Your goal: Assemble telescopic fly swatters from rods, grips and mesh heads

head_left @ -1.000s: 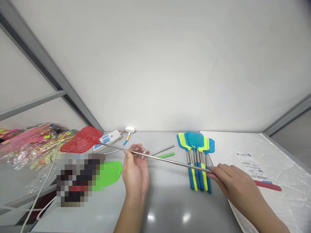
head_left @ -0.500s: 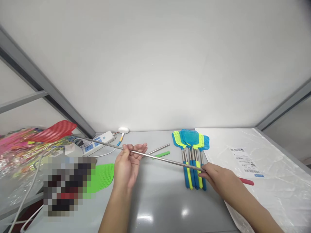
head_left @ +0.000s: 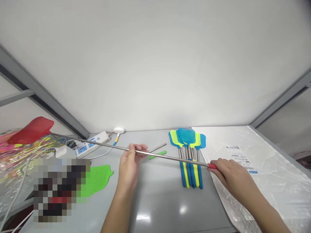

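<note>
I hold a red fly swatter with a long extended steel rod [head_left: 170,157] across the grey table. Its red mesh head [head_left: 31,130] hangs far to the left above a heap of packaged swatters. My left hand [head_left: 131,163] pinches the rod near its middle. My right hand [head_left: 230,178] is closed round the red handle at the right end. Behind the rod lies a row of several blue and yellow-green swatters [head_left: 188,155] with short handles.
A loose green swatter head [head_left: 97,178] lies at the left, with a green handle and steel rod [head_left: 157,151] behind my left hand. A white power strip [head_left: 91,144], cables, a clear plastic bag with a label [head_left: 255,168] at right. A blurred patch covers the lower left.
The rod has grown longer: the red head has moved far out to the left while my right hand slid right with the handle. My left hand went from open to pinching the rod.
</note>
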The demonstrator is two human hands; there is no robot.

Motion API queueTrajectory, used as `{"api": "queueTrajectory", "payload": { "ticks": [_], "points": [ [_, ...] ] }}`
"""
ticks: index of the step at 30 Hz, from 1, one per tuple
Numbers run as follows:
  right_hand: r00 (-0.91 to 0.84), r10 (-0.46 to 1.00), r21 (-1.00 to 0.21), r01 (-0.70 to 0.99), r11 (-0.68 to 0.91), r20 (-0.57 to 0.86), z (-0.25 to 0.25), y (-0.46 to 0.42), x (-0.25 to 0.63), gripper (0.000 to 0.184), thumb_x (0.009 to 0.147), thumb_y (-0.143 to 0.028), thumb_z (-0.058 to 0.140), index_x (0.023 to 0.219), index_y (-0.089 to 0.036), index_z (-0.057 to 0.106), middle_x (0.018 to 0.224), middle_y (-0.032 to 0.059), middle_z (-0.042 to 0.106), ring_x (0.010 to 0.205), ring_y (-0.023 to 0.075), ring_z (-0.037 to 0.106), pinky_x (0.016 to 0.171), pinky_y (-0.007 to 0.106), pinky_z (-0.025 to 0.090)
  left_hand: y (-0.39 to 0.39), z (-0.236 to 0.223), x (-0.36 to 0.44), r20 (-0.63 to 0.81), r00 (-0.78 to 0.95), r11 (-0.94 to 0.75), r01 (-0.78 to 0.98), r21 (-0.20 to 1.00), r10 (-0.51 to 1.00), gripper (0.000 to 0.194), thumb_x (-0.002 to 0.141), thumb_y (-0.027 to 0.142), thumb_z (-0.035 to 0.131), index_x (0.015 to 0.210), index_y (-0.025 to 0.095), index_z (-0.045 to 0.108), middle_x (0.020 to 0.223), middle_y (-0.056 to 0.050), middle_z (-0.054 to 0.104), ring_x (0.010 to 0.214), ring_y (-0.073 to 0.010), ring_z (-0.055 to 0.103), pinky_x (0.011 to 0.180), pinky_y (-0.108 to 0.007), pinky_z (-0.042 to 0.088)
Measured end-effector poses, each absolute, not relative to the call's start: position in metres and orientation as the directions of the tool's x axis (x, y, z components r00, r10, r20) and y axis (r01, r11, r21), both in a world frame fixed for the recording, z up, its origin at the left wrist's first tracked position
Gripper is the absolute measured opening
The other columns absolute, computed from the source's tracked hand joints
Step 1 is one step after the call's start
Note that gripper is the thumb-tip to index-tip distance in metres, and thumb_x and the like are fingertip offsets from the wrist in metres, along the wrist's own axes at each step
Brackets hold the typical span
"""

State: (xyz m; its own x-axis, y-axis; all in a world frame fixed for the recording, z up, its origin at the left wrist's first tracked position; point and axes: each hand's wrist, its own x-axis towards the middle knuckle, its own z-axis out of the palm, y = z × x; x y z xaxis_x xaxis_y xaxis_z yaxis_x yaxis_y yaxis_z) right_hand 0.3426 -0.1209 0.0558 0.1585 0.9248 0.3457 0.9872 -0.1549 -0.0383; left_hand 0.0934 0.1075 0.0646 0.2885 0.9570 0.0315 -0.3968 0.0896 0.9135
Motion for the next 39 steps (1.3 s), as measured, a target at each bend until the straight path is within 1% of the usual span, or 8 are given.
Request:
{"api": "queueTrajectory", "payload": {
  "ticks": [4, 8, 12, 15, 18, 25, 32, 39],
  "points": [
    [0.163, 0.92, -0.022, 0.986, -0.166, 0.357, 0.058, -0.127, 0.348, 0.029, 0.099, -0.04, 0.04, 0.086, -0.022, 0.059, 0.067, -0.001, 0.057, 0.059, 0.0147, 0.05, 0.06, 0.029, 0.032, 0.102, 0.055, 0.094, 0.051, 0.323, 0.036, -0.26, 0.965, 0.945, 0.041, 0.087, 0.046, 0.059, 0.059, 0.017, 0.051, 0.057, 0.0, 0.05, 0.055, -0.0114, 0.047, 0.056, -0.023, 0.04],
    [0.157, 0.917, 0.038, 0.982, -0.183, 0.366, 0.056, -0.128, 0.349, 0.029, 0.099, -0.04, 0.039, 0.087, -0.022, 0.057, 0.067, -0.0007, 0.057, 0.059, 0.0157, 0.051, 0.058, 0.029, 0.031, 0.092, 0.053, 0.1, -0.036, 0.413, 0.153, -0.255, 0.955, 0.91, 0.05, 0.088, 0.051, 0.054, 0.053, 0.02, 0.036, 0.051, 0.005, 0.029, 0.047, -0.0093, 0.029, 0.046, -0.023, 0.025],
    [0.091, 0.935, 0.026, 0.994, -0.107, 0.341, 0.054, -0.114, 0.325, 0.03, 0.1, -0.039, 0.036, 0.087, -0.022, 0.057, 0.066, -0.0016, 0.061, 0.055, 0.0159, 0.056, 0.053, 0.029, 0.033, 0.056, 0.051, 0.125, -0.096, 0.648, 0.251, -0.15, 0.956, 0.755, 0.052, 0.086, 0.059, 0.052, 0.054, 0.021, 0.035, 0.052, 0.006, 0.027, 0.047, -0.0085, 0.023, 0.045, -0.024, 0.019],
    [0.105, 0.943, -0.037, 0.994, -0.099, 0.317, 0.055, -0.106, 0.31, 0.03, 0.1, -0.037, 0.035, 0.088, -0.023, 0.058, 0.067, -0.0017, 0.063, 0.055, 0.0152, 0.058, 0.051, 0.028, 0.034, 0.037, 0.051, 0.135, -0.064, 0.712, 0.241, -0.151, 0.959, 0.699, 0.051, 0.089, 0.058, 0.048, 0.056, 0.021, 0.034, 0.054, 0.006, 0.026, 0.048, -0.009, 0.023, 0.047, -0.025, 0.018],
    [0.128, 0.948, -0.098, 0.99, -0.104, 0.292, 0.054, -0.108, 0.314, 0.03, 0.1, -0.038, 0.036, 0.089, -0.024, 0.059, 0.069, -0.0012, 0.063, 0.059, 0.0147, 0.059, 0.052, 0.027, 0.037, 0.045, 0.054, 0.123, -0.069, 0.741, 0.213, -0.102, 0.972, 0.668, 0.048, 0.087, 0.057, 0.052, 0.059, 0.019, 0.045, 0.055, 0.004, 0.036, 0.05, -0.0104, 0.031, 0.049, -0.025, 0.024],
    [0.216, 0.932, -0.167, 0.971, -0.173, 0.292, 0.041, -0.131, 0.347, 0.025, 0.097, -0.043, 0.041, 0.096, -0.026, 0.059, 0.076, -0.0012, 0.062, 0.065, 0.0146, 0.058, 0.059, 0.027, 0.04, 0.105, 0.06, 0.06, 0.028, 0.368, 0.101, -0.327, 0.94, 0.93, 0.04, 0.088, 0.052, 0.054, 0.067, 0.018, 0.053, 0.058, 0.002, 0.044, 0.051, -0.0098, 0.038, 0.048, -0.022, 0.03],
    [0.159, 0.932, -0.129, 0.984, -0.123, 0.325, 0.031, -0.138, 0.362, 0.028, 0.096, -0.045, 0.042, 0.097, -0.025, 0.061, 0.072, 0.0003, 0.06, 0.062, 0.0153, 0.056, 0.058, 0.029, 0.038, 0.132, 0.053, 0.042, -0.065, 0.132, 0.131, -0.59, 0.796, 0.989, 0.038, 0.088, 0.055, 0.052, 0.091, 0.019, 0.059, 0.059, 0.004, 0.046, 0.043, -0.0075, 0.038, 0.04, -0.018, 0.029],
    [0.135, 0.96, -0.154, 0.983, -0.099, 0.245, 0.017, -0.145, 0.38, 0.029, 0.096, -0.046, 0.042, 0.105, -0.026, 0.061, 0.08, 0.0015, 0.062, 0.067, 0.016, 0.058, 0.065, 0.031, 0.042, 0.162, 0.052, 0.012, -0.135, -0.113, 0.007, -0.743, 0.67, 0.984, 0.039, 0.092, 0.054, 0.044, 0.09, 0.019, 0.06, 0.065, 0.002, 0.052, 0.049, -0.009, 0.045, 0.047, -0.022, 0.037]
  ]
}}
